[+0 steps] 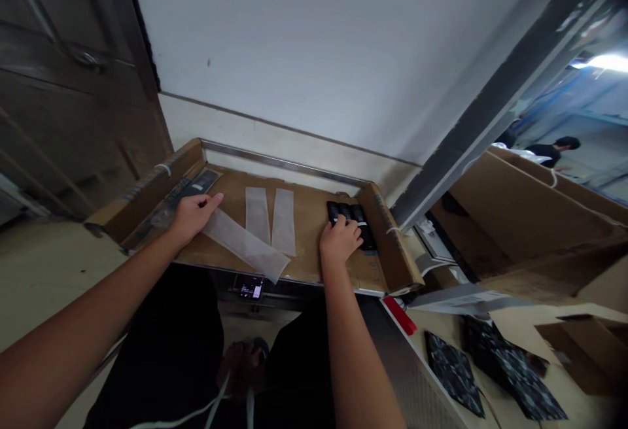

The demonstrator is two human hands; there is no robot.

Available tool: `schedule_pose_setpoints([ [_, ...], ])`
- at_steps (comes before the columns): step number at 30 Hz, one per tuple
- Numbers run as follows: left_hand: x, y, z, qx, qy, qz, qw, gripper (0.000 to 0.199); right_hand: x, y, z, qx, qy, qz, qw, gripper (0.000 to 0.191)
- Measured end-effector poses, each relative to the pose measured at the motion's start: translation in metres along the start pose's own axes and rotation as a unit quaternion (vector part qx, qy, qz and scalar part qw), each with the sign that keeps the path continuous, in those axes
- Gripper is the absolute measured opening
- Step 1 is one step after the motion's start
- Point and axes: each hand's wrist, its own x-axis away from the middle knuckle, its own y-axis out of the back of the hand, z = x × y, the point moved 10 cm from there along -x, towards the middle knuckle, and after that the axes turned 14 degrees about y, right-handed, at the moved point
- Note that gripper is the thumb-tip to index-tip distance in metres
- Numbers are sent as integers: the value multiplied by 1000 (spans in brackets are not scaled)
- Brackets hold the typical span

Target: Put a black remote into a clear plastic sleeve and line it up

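My left hand (195, 217) pinches the upper left end of a whitish, see-through flat sleeve (245, 241), which slants down across the cardboard-lined tray (309, 210). Two similar sleeves lie side by side beyond it, a left one (257, 210) and a right one (283, 220); the slanting one crosses near their lower ends. My right hand (340, 240) has its fingers curled over a row of black, rounded items (347, 210) with whitish bands at the tray's right side. The fingertips partly hide that row. Behind my left hand sits a clear plastic packet (203, 180) with a small white label.
Raised cardboard walls bound the tray at left (147, 190) and right (390, 239). A lit phone (251, 287) is just below its front edge. To the right stand a large carton (534, 220) and dark patterned pieces (510, 367). Another person (552, 151) is far off.
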Motion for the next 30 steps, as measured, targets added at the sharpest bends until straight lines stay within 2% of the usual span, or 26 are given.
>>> schedule_pose_setpoints([
  [3, -2, -1, 2, 0, 5, 3, 1000, 48, 1, 9, 1, -42, 21, -33, 998, 30],
  [5, -3, -2, 3, -2, -1, 4, 1000, 49, 1, 14, 11, -107, 69, -53, 990, 32],
  [7, -4, -2, 3, -3, -9, 3, 1000, 49, 3, 11, 26, -186, 131, -27, 973, 39],
  [10, -4, -1, 2, 3, -16, 1, 1000, 49, 9, -3, 46, -275, 182, 63, 942, 47],
  [13, -3, -1, 1, 8, -14, 0, 1000, 49, 13, -13, 49, -335, 171, 101, 921, 52],
  [20, -1, -2, 1, 16, -6, 8, 1000, 49, 12, -22, 35, -435, 102, 89, 890, 53],
  [24, 1, -2, 0, 13, -16, 19, 1000, 49, 13, -23, 35, -459, 91, 91, 879, 53],
  [27, 11, -5, -21, 28, -42, 29, 998, 49, 12, -26, 35, -492, 77, 95, 862, 53],
  [30, 36, -27, -72, 24, -106, 75, 991, 50, 11, -30, 34, -538, 60, 105, 834, 56],
])
